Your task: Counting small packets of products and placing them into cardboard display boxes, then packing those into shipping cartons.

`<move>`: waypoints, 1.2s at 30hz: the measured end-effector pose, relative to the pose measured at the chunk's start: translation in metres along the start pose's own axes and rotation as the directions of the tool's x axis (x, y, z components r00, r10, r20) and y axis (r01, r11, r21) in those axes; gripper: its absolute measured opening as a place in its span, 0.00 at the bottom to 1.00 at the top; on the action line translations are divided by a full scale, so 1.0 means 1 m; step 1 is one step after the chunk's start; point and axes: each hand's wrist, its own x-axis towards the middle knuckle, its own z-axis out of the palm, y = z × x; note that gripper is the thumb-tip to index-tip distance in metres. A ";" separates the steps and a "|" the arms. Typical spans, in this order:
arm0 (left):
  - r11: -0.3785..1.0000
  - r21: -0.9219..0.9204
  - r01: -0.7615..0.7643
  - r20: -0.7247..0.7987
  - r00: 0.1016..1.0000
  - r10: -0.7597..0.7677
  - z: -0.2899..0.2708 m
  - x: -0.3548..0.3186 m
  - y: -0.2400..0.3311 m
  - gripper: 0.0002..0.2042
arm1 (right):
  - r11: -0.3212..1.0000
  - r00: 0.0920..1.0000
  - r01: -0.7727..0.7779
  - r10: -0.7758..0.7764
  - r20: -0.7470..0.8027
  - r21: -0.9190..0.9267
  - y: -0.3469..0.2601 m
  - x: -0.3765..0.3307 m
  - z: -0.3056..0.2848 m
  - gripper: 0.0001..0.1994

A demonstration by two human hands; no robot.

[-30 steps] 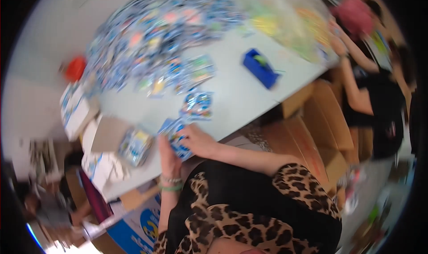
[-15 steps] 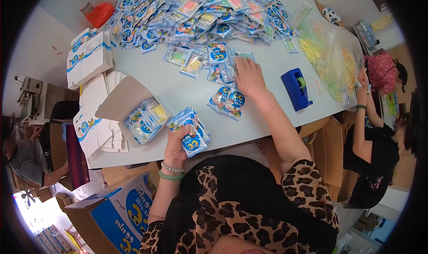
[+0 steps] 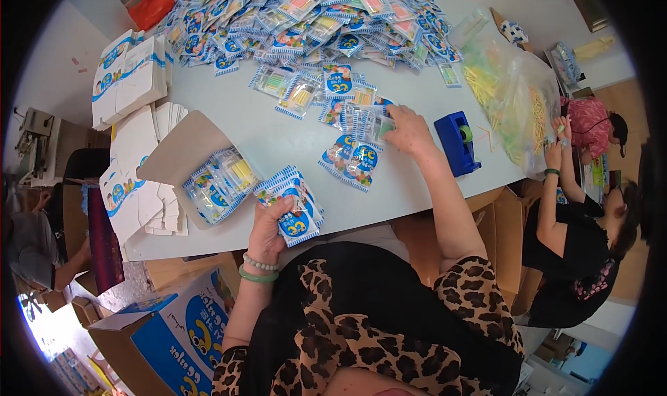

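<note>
Near the table's front edge, my left hand (image 3: 265, 228) is closed on several small clear-and-blue packets (image 3: 299, 212), its thumb across the top one. My right hand (image 3: 415, 133) reaches over the table, its fingertips gripping the right edge of a clear packet (image 3: 379, 128) with green contents. Other loose packets (image 3: 338, 80) lie just beyond it, and a few packets (image 3: 351, 161) overlap nearer to me. To the left of my left hand, an open carton (image 3: 170, 146) with its flap raised holds several packets, one showing yellow sticks.
A large heap of packets (image 3: 306, 21) covers the far table. Folded white cartons (image 3: 130, 83) are stacked at left. A blue tape dispenser (image 3: 456, 142) and a plastic bag of coloured sticks (image 3: 514, 97) stand at right. A co-worker (image 3: 577, 236) sits beyond the bag; a large printed box (image 3: 174, 340) is below left.
My right hand has drawn back slightly to the right, its fingers now at the edge of a packet pulled toward me. My left hand still holds its packets.
</note>
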 end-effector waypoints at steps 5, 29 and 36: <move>1.000 -0.016 -0.009 -0.012 1.000 0.008 0.002 -0.002 -0.001 0.18 | 0.985 0.977 -0.135 0.116 0.177 0.103 0.012 -0.004 -0.009 0.19; 0.999 -0.044 0.015 0.054 0.998 -0.013 -0.007 0.000 -0.001 0.18 | 0.999 1.000 0.022 -0.022 -0.022 0.040 -0.017 -0.010 -0.019 0.12; 0.999 -0.052 0.001 0.043 0.999 0.001 -0.003 0.000 -0.001 0.19 | 0.984 0.982 0.177 -0.175 -0.071 0.020 -0.026 0.009 -0.008 0.14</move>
